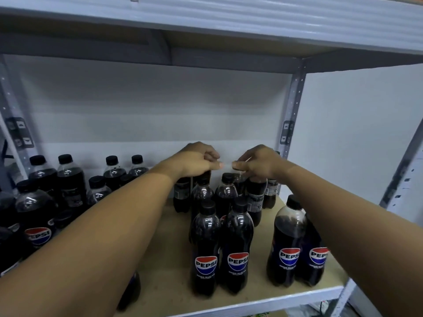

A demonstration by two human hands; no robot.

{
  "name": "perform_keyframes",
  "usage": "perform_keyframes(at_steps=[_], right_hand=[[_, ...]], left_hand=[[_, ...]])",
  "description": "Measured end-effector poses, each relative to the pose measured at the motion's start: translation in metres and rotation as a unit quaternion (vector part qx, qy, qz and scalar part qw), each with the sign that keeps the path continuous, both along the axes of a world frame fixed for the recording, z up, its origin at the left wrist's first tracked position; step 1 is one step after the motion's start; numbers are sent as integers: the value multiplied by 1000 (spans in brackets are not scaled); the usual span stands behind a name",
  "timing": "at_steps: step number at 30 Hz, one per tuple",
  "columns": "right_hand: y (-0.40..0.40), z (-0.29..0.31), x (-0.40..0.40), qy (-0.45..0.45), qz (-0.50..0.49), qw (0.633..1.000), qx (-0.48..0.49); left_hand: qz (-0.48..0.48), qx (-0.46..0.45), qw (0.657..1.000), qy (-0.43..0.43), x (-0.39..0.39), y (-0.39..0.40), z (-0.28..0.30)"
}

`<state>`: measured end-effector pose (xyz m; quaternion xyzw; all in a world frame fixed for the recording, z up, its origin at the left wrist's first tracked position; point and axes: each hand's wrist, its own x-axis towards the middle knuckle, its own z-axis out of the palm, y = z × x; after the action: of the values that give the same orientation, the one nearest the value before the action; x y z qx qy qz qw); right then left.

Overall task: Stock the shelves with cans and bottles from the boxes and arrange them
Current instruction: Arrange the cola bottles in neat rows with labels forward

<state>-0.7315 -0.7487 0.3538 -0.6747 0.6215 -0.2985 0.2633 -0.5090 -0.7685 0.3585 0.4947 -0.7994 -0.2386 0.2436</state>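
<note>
Two hands work at the back row of a part-filled shelf (pixel 258 300).

Dark cola bottles (pixel 237 245) stand upright in files on the shelf board, labels forward for display; behind them, left hand (pixel 194 162) and right hand (pixel 256 163) each curl down over a rear bottle's top, apparently squaring that row.

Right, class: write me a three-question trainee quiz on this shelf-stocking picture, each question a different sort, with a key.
1. True or false: both hands reach to the back of the shelf.
2. Multiple choice: the caps on the bottles are A) red B) black C) white.
3. Fill in: the front labels read ____.

Key: 1 true: the left hand and right hand are above the rear bottles. 2 B. 3 Pepsi.
</note>
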Motion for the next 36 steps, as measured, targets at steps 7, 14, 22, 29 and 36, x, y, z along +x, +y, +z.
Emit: perform_keyframes(at_steps=[7, 14, 22, 29, 36], right_hand=[[-29, 13, -48, 169, -80, 981, -53], [-47, 6, -42, 342, -73, 937, -27], [-55, 1, -48, 287, -34, 957, -20], [-49, 4, -39, 277, -59, 959, 5], [-40, 8, -39, 305, -29, 952, -7]], left_hand=[[11, -19, 1000, 8, -54, -31, 2], [32, -25, 996, -82, -93, -56, -14], [-15, -21, 994, -108, -86, -63, -8], [19, -7, 998, -63, -86, -62, -10], [-26, 26, 996, -85, -82, -66, -7]])
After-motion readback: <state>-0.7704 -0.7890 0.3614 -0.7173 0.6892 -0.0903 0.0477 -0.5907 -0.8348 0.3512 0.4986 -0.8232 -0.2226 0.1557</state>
